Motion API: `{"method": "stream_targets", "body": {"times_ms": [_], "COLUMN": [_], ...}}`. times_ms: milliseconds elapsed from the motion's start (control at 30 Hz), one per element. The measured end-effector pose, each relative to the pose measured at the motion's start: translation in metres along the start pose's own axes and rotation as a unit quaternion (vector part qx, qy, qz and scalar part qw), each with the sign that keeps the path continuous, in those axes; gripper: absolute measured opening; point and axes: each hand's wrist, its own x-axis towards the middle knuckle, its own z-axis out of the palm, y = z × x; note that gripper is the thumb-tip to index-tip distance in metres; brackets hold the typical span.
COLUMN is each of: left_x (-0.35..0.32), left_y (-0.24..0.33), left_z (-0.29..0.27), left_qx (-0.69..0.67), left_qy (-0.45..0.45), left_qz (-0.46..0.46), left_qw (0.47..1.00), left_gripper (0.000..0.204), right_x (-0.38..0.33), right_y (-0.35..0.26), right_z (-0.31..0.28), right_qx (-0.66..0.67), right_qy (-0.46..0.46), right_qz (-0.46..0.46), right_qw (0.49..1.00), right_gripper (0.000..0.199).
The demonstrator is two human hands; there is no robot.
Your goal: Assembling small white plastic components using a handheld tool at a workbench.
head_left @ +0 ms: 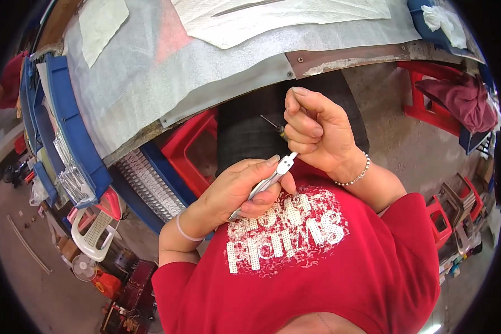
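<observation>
Low in front of my red shirt, my left hand (249, 188) closes round a slim silver-white metal piece (270, 182). Two small dark dots show near its upper end, and a narrow tab there reaches my right hand (317, 127). That hand is curled shut with its fingers folded in. A thin screwdriver (273, 123), dark-shafted with a yellow and black handle, sticks out from under its fingers toward the left. The rest of the handle is hidden in the right hand. Whether the right fingers also pinch the tab cannot be made out.
A workbench (133, 72) covered with pale sheeting lies ahead, with white cloth (278, 22) on it. Blue trays (78, 128) of metal parts stand at left, and another tray (153, 186) sits below the bench edge. Red stools (192, 147) stand beneath and at right.
</observation>
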Motion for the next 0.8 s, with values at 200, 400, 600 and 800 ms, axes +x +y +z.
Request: {"method": "stream_targets", "body": {"times_ms": [200, 400, 600, 800], "left_x": [-0.004, -0.012, -0.032, -0.047], "left_y": [0.004, -0.033, -0.076, -0.124], "left_z": [-0.009, -0.055, -0.086, -0.122], "left_qx": [0.053, 0.130, 0.155, 0.091], "left_qy": [0.026, 0.055, 0.087, 0.019], "left_qz": [0.038, 0.206, 0.270, 0.295], "left_qw": [0.998, 0.968, 0.946, 0.951], "left_gripper": [0.046, 0.049, 0.083, 0.084], "right_x": [0.007, 0.002, 0.022, 0.044], "right_y": [0.008, 0.034, 0.085, 0.136], "right_z": [0.014, 0.053, 0.070, 0.086], "right_qx": [-0.181, -0.791, -0.858, -0.840], "right_qy": [0.055, -0.167, -0.336, -0.484], "right_qz": [-0.093, -0.271, -0.137, -0.035], "right_qw": [0.978, 0.523, 0.364, 0.242], "right_gripper": [0.022, 0.023, 0.034, 0.023]}}
